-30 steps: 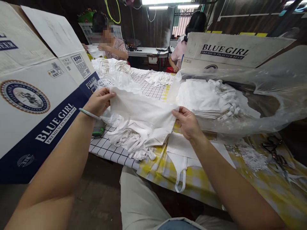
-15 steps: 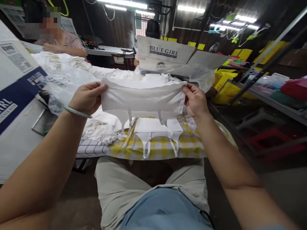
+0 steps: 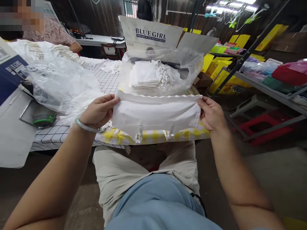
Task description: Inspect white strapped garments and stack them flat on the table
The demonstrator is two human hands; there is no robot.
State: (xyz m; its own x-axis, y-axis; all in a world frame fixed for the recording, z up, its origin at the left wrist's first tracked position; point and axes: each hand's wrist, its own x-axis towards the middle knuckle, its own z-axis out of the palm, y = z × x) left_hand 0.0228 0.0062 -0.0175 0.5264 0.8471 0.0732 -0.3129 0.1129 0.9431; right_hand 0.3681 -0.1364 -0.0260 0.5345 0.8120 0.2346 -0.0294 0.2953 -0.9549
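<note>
A white camisole top is stretched flat between my two hands, its straps hanging at the bottom. My left hand pinches its upper left corner between thumb and fingers. At the opposite corner my right hand grips the cloth the same way. Below it is the yellow checked cloth at the table's front edge; the held top hides most of whatever lies there. Just beyond, a stack of folded white tops rests in a plastic-lined carton.
Clear plastic and white garments heap on the left of the grid-patterned table. A blue and white carton stands at the left edge. A metal shelf and a red stool are on the right. A person sits at the back left.
My view has tilted down and shifted. The held top is lower in view and nearer the table edge, still stretched between both hands. The stack in the carton now shows.
</note>
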